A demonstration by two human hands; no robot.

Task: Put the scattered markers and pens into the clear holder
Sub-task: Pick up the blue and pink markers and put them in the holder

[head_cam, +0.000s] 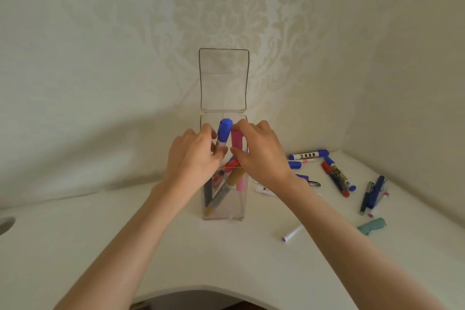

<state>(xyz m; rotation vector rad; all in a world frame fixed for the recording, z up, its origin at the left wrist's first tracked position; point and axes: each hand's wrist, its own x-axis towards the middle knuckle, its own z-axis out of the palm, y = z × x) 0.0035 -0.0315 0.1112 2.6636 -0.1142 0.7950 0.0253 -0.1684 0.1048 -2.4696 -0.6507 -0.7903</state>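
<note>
Head view: the lower ends of the markers inside the clear holder (222, 209) blur together behind the plastic and both wrists, so single colours (red, gold, pink, dark) show but not a count. The right forearm covers parts of several markers lying behind it, and a dark round opening (6, 225) is cut by the left frame edge. The surface is a white desk (151, 234) with a curved front edge, set into a corner of walls with pale damask wallpaper (100, 45). The holder stands upright at desk centre, its hinged lid (224, 79) flipped up against the wall. The left hand (193, 156) has its fingers curled round the barrel of a blue-capped marker (224, 129), which stands tilted in the holder's mouth. The right hand (259, 151) curls over the top of a pink marker (236, 139), thumb at its side, just beside the blue cap. To the right of the holder, apart from both hands, lie a blue-capped white marker (308, 154), a red-capped marker (336, 178), two dark blue pens (373, 194), a teal object (372, 226) and a white marker with a pink end (292, 233).
</note>
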